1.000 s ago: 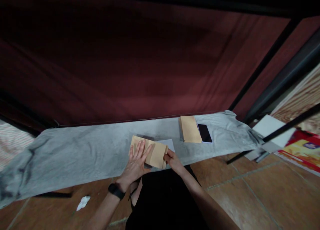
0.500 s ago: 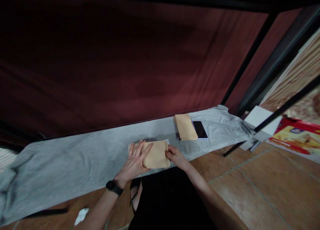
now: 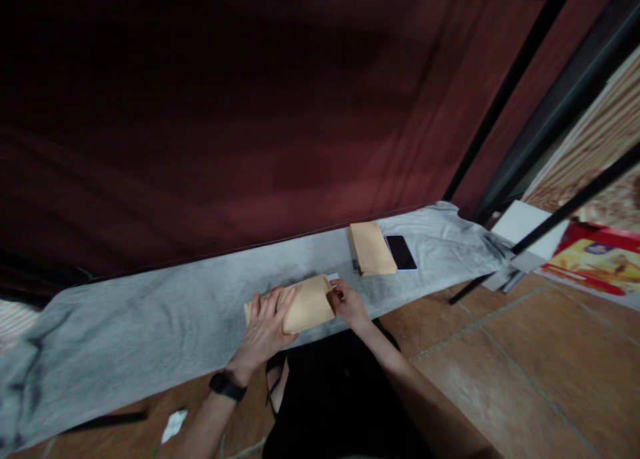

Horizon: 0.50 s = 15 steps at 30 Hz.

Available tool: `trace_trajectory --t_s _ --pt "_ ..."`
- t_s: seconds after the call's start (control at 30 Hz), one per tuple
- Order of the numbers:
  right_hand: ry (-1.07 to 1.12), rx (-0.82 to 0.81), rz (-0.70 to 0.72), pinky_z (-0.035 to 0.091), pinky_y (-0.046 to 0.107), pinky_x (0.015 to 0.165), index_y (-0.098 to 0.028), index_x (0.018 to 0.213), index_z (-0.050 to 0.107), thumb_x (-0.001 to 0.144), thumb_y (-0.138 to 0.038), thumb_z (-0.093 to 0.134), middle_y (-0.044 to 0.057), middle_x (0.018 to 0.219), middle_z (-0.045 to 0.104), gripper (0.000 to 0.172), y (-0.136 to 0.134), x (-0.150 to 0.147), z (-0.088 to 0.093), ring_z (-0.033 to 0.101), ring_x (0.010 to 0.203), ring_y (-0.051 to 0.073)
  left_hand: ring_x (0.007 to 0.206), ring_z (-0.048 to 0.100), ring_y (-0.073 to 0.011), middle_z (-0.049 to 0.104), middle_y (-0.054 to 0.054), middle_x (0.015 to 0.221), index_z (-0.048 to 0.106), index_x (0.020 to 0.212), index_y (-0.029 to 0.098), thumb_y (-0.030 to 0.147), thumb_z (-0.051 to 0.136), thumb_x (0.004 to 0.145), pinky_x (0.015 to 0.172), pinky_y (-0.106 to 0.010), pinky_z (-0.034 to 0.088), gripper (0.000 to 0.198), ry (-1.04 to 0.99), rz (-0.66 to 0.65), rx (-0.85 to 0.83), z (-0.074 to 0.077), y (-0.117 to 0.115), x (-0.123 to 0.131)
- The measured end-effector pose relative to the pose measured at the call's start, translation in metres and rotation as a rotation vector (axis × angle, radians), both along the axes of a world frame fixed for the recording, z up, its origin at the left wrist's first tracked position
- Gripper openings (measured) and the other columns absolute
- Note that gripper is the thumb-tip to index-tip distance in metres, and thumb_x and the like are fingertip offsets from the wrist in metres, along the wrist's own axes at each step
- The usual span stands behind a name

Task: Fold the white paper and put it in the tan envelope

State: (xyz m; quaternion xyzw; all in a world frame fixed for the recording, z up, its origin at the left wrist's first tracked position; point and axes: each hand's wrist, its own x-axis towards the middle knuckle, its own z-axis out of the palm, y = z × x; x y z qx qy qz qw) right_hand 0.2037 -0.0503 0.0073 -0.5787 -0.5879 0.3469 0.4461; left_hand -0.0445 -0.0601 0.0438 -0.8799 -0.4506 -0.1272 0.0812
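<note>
A brown paper envelope (image 3: 305,303) lies on the grey cloth (image 3: 150,326) that covers a long narrow table. My left hand (image 3: 265,327) rests flat on the envelope's left half with its fingers stretched out. At the envelope's right end my right hand (image 3: 346,302) has its fingers curled at the opening. A corner of white paper (image 3: 333,276) peeks out there. Whether those fingers grip the envelope or the paper is hidden.
A stack of brown envelopes (image 3: 371,248) and a black phone (image 3: 401,252) lie further right on the cloth. A dark red curtain (image 3: 250,126) hangs behind the table. A crumpled white scrap (image 3: 174,424) lies on the tiled floor. White boards (image 3: 523,229) and a colourful box (image 3: 595,262) stand at the right.
The white sheet showed beside the envelope before; now only its corner sticks out. The envelope has tilted and shifted slightly left under my hands. My view has swung a little.
</note>
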Motion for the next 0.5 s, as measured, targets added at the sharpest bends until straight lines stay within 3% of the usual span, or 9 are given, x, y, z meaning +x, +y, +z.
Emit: trace_trajectory --t_s 0.1,0.17,0.27,0.5 --pt "-0.008 0.128 -0.046 0.052 0.031 0.082 -0.021 0.116 0.061 0.087 -0.019 0.050 0.008 0.108 0.066 0.031 -0.005 0.002 0.004 0.064 0.090 0.018 0.137 0.039 -0.0386 0.045 -0.022 0.146 0.024 0.154 0.016 0.040 0.067 0.076 0.116 -0.061 0.016 0.093 0.008 0.032 0.004 -0.007 0.004 -0.006" --pt "0.036 0.171 -0.003 0.052 0.032 0.086 -0.021 0.114 0.064 0.092 -0.022 0.047 0.009 0.110 0.067 0.028 -0.008 0.001 0.009 0.065 0.095 0.019 0.139 0.038 -0.0384 0.043 -0.022 0.147 0.022 0.155 0.016 0.040 0.067 0.076 0.116 -0.060 0.017 0.094 0.010 0.043 0.005 -0.010 0.006 -0.010" --pt "0.091 0.136 0.109 0.052 0.031 0.088 -0.021 0.114 0.067 0.097 -0.027 0.044 0.007 0.110 0.070 0.029 -0.010 -0.004 0.017 0.065 0.100 0.019 0.140 0.036 -0.0380 0.042 -0.022 0.148 0.022 0.155 0.016 0.040 0.067 0.076 0.117 -0.059 0.017 0.095 0.014 0.050 0.012 -0.011 0.007 -0.013" --pt "-0.155 0.005 0.181 0.049 0.032 0.091 -0.022 0.114 0.071 0.094 -0.026 0.050 0.007 0.108 0.071 0.029 -0.001 -0.012 0.026 0.065 0.098 0.020 0.140 0.037 -0.0374 0.043 -0.022 0.147 0.027 0.154 0.016 0.038 0.067 0.077 0.116 -0.060 0.019 0.089 0.053 0.061 0.039 -0.019 0.002 -0.014"
